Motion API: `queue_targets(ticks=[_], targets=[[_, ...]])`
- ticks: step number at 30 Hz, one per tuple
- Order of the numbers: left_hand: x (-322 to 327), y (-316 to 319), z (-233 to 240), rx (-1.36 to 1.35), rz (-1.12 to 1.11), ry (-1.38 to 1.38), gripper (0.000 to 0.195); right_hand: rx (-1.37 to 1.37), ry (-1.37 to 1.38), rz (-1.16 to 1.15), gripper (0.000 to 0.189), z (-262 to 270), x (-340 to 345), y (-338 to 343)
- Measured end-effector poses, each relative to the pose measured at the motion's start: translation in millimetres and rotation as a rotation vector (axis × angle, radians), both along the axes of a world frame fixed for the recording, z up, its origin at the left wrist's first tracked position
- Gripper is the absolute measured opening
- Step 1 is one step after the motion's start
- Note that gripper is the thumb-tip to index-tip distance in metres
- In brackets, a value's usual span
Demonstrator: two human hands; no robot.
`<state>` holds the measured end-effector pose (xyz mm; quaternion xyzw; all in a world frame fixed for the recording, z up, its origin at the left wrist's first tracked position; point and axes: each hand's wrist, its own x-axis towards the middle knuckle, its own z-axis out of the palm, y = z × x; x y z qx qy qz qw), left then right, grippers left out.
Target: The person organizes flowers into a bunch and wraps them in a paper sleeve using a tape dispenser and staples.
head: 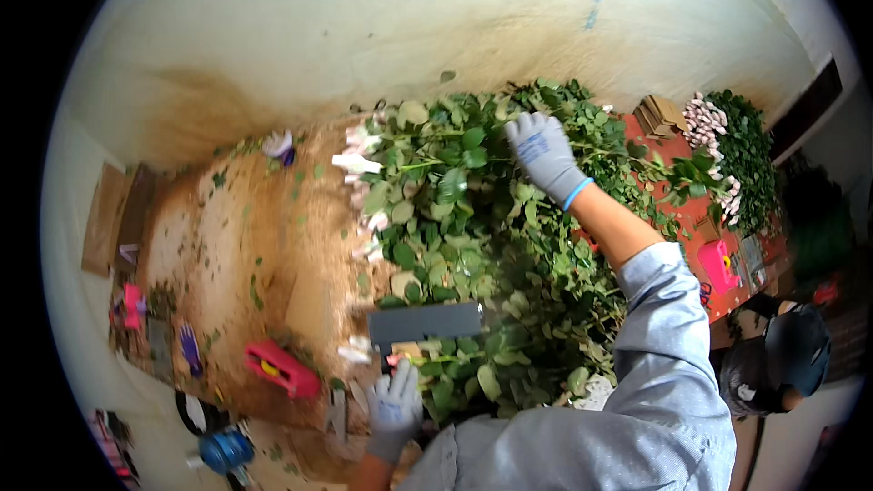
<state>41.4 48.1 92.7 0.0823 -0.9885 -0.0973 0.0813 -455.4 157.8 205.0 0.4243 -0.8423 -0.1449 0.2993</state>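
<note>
A large pile of leafy cut rose stems (464, 198) lies across the wooden table (273, 266), many of the buds wrapped in pale sleeves at its left edge. My right hand (542, 150), in a grey glove, reaches over the upper part of the pile onto a stem whose white-sleeved bud (358, 164) points left. Near the table's front edge, my gloved left hand (395, 402) is at a pinkish bud (394, 359) beside a small cardboard piece (407, 349); its grip is unclear. Just above it is a dark grey flat board (426, 324).
Pink tape dispensers stand at the front left (290, 372) and on the red table (716, 266). A purple glove (191, 348) lies at left. Wrapped roses (706, 126) and stacked cardboard pieces (658, 116) sit at far right. Another person (777, 361) is at lower right.
</note>
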Motion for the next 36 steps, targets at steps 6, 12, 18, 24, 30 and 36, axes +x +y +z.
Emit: queue_targets(ticks=[6, 12, 18, 24, 30, 36], targets=[[-8.9, -2.3, 12.2, 0.078, -0.039, -0.025, 0.049, -0.103, -0.071, 0.002, 0.021, -2.0, -10.7, 32.4], [-12.2, -2.4, 9.7, 0.044, -0.036, 0.002, 0.048, -0.169, -0.058, 0.043, 0.022, 20.4, 7.9, 0.8], [0.2, -2.2, 7.0, 0.109, 0.020, -0.020, 0.050, -0.183, -0.173, 0.139, 0.026, 53.1, 73.1, -0.2], [-6.7, 1.3, 7.6, 0.120, -0.007, 0.018, 0.046, -0.117, -0.348, 0.298, 0.036, 56.1, 173.1, 94.4], [3.3, -2.0, -0.6, 0.094, 0.009, 0.078, 0.045, 0.131, -0.560, 0.254, 0.036, 18.8, 232.4, 158.3], [-3.4, -3.1, 0.1, 0.086, -0.013, 0.080, 0.043, 0.385, -0.561, 0.132, 0.024, -57.4, 234.4, 188.5]])
